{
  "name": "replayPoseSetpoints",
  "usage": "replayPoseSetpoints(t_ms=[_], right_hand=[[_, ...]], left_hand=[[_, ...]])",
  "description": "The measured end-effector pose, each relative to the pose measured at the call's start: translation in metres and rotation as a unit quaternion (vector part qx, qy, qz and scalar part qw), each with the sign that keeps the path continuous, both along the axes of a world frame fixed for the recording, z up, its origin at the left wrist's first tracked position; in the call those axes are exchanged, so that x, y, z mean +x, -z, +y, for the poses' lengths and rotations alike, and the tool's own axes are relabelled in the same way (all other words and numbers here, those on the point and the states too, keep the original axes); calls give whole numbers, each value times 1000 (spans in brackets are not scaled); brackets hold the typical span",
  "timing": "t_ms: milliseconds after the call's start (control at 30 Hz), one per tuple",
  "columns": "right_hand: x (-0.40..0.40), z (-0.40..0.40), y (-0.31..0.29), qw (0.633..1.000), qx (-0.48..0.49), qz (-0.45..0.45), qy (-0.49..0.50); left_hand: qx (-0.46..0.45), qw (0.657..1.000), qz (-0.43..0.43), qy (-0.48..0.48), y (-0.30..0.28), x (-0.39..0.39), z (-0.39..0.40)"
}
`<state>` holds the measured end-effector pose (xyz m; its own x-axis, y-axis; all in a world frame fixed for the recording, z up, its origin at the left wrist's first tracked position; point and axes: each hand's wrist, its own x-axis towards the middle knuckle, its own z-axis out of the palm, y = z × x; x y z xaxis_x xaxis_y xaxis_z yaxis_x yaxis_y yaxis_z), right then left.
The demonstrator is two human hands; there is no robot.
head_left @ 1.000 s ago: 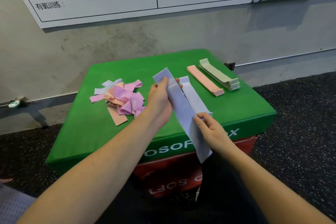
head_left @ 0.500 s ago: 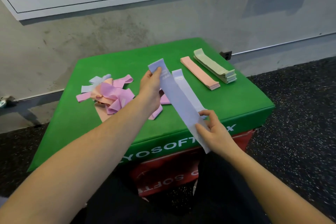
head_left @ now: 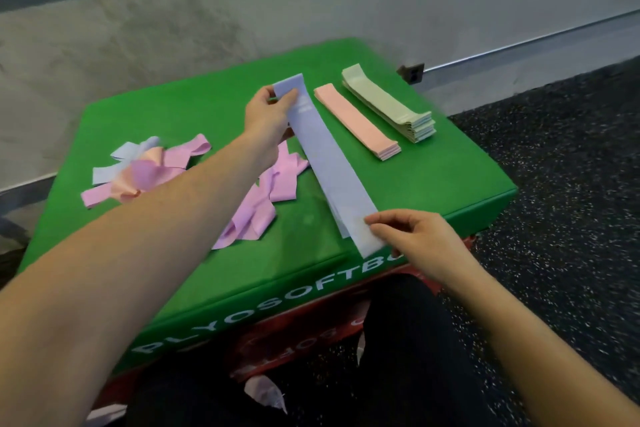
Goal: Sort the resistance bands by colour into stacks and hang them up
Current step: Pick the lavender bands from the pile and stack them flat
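From the head view, we now have the lilac band [head_left: 325, 163] down flat on the green box [head_left: 173, 121], where half a second ago we held it lifted above the surface. It lies lengthwise over the other lilac bands, whose edges peek out along its left side near the front end, so the lilac stack gains one. Our left hand [head_left: 268, 114] pinches the far end of the band, thumb on top; our right hand [head_left: 412, 236] pinches the near end by the box's front edge. The peach stack [head_left: 356, 121] sits just right of the lilac band, and the green stack [head_left: 388, 104] just beyond that. Left of the lilac band the unsorted pile [head_left: 149, 170] of pink, peach and lilac bands waits, so we judge sorting about half done and hanging not yet begun.
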<state>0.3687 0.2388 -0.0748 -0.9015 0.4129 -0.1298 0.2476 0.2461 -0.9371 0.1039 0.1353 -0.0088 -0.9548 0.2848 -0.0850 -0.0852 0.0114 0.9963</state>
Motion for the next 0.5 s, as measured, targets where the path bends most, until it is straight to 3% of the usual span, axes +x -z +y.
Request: replayPoseSetpoints(t_ms=[267, 500], right_hand=[[-38, 21, 1, 1000, 16, -19, -9], [-69, 25, 26, 989, 107, -93, -51]], left_hand=[[-125, 990, 67, 8, 18, -50, 27], [-226, 969, 93, 23, 57, -83, 41]])
